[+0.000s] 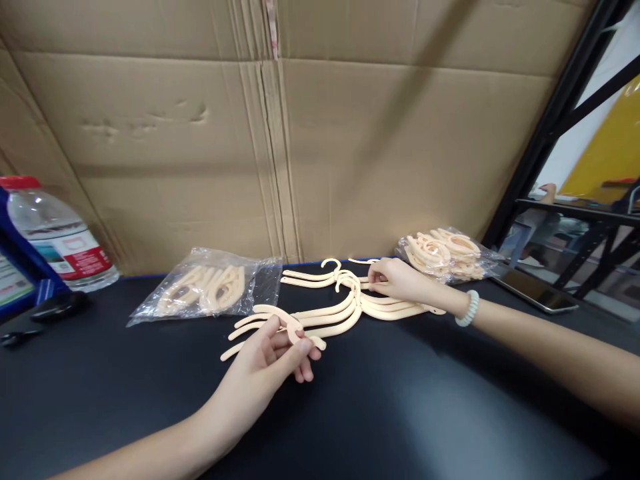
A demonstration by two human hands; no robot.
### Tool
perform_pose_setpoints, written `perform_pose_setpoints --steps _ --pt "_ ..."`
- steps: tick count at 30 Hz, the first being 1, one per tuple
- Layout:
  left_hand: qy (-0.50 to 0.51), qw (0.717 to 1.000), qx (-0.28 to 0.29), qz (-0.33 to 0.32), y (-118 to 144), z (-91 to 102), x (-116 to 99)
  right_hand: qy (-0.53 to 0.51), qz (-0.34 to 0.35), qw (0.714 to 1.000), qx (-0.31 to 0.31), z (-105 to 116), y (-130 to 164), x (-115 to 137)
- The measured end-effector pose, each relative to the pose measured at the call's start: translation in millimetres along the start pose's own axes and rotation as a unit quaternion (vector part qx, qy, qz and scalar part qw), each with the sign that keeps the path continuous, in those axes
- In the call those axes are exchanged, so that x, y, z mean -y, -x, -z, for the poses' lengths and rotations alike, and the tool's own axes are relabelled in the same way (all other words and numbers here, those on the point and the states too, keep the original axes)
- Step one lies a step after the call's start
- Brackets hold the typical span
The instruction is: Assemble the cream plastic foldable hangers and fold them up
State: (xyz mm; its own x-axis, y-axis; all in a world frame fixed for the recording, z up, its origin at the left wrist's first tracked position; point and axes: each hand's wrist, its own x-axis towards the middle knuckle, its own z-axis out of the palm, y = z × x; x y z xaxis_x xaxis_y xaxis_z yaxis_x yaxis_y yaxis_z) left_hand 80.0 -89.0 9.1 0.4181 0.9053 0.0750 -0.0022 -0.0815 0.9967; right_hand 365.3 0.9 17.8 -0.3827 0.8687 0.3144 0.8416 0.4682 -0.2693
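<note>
My left hand (pixel 280 357) is closed around a cream plastic hanger piece (pixel 277 315), a curved arm with a short end showing past the thumb. Beneath and behind it, several cream plastic hangers (pixel 345 323) lie overlapped on the black table, their hooks gathered near the middle. My right hand (pixel 393 277), with a beaded bracelet on the wrist, reaches over the far right side of this group. Its fingers are curled and pinched at a thin cream hanger arm (pixel 361 261); the fingertips partly hide the contact.
A clear bag of folded hangers (pixel 200 290) lies at left, another bag (pixel 443 253) at back right. A phone (pixel 537 290) rests at right. A red-capped bottle (pixel 60 233), blue container (pixel 23 260) and black object (pixel 60 308) stand left. Cardboard (pixel 320 147) walls the back.
</note>
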Motion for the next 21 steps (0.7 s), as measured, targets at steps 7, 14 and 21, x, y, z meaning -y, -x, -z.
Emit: perform_pose_setpoints --steps 7,14,21 --pt "0.009 1.0 -0.017 0.002 1 2.4 3 0.025 0.013 0.996 -0.089 16 -12 0" --pt "0.022 0.999 -0.034 -0.007 2 6.6 5 -0.067 0.03 0.977 -0.201 44 25 24" --pt "0.041 0.995 -0.082 -0.038 3 3.9 1 -0.074 0.069 0.986 -0.136 27 74 38"
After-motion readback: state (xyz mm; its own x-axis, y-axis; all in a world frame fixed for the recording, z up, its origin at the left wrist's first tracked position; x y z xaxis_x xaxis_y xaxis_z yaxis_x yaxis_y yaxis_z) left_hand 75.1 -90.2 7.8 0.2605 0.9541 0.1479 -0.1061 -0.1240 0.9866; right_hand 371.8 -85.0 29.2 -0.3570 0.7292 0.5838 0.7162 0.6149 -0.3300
